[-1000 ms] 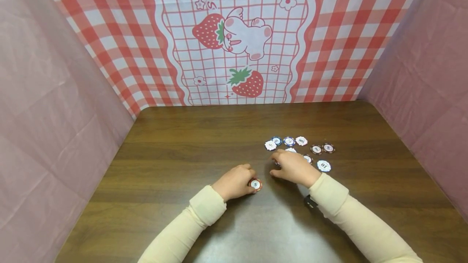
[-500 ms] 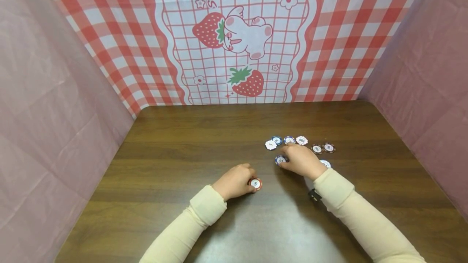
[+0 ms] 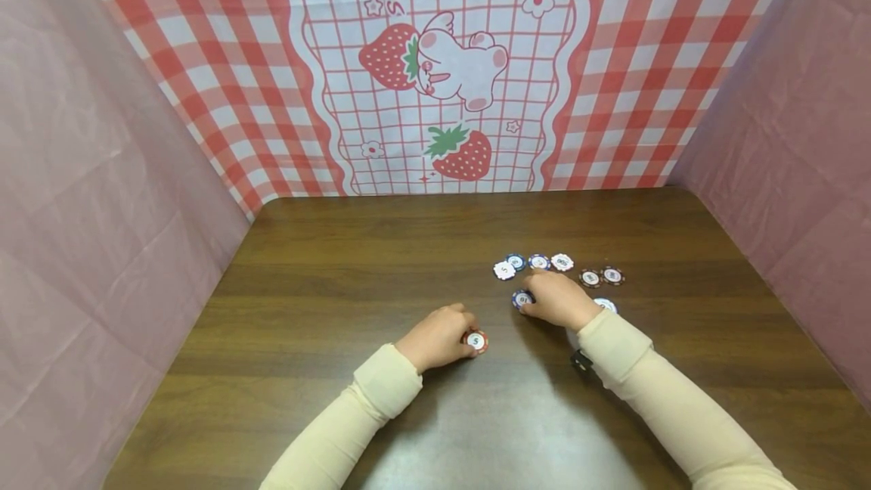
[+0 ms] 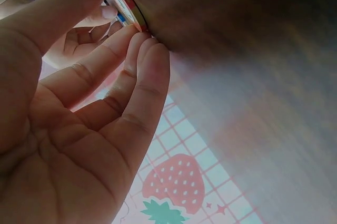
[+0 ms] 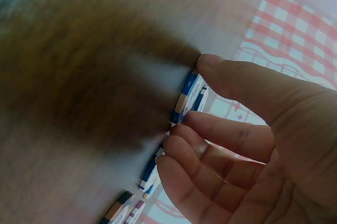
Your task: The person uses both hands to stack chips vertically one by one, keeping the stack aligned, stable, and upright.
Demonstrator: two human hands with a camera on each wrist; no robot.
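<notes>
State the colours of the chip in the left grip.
The chip is orange-red with paler edge patches and a white centre, clearest in the head view.

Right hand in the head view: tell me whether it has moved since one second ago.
Yes: the right hand has shifted rightward and slightly farther from the person, judged against the white chip marked 5.
</notes>
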